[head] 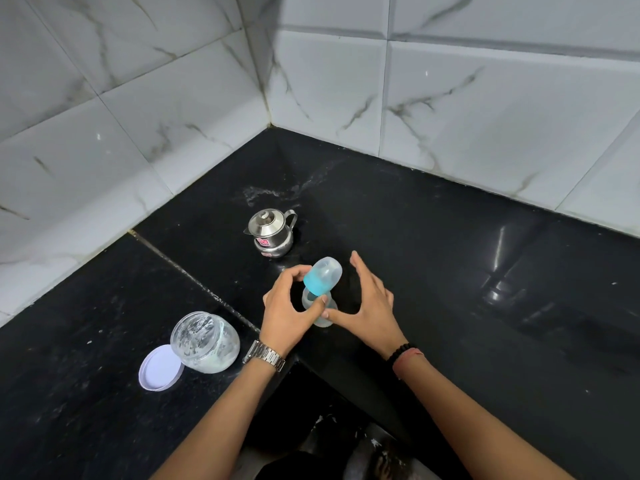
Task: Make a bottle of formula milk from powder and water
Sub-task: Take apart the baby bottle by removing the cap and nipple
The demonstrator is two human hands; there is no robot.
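left hand (pixel 289 306) fingers curled and pinching, right hand (pixel 369 303) fingers spread straight

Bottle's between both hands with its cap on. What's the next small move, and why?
Probably twist off the blue-collared cap: the left hand grips the bottle, the right hand is open beside it, and the powder jar already stands open.

Two bare forearms, no sleeves in view. Left hand (pixel 289 308): no rings visible. Left wrist: silver metal wristwatch (pixel 264 355), linked bracelet band, polished links catching light; dial hidden. Right hand (pixel 369 306): no rings visible. Right wrist: black beaded bracelet (pixel 398 351), round dark beads in single strand; just beside it, thin red thread band (pixel 412 355) toward forearm. Fingernails short, unpainted.
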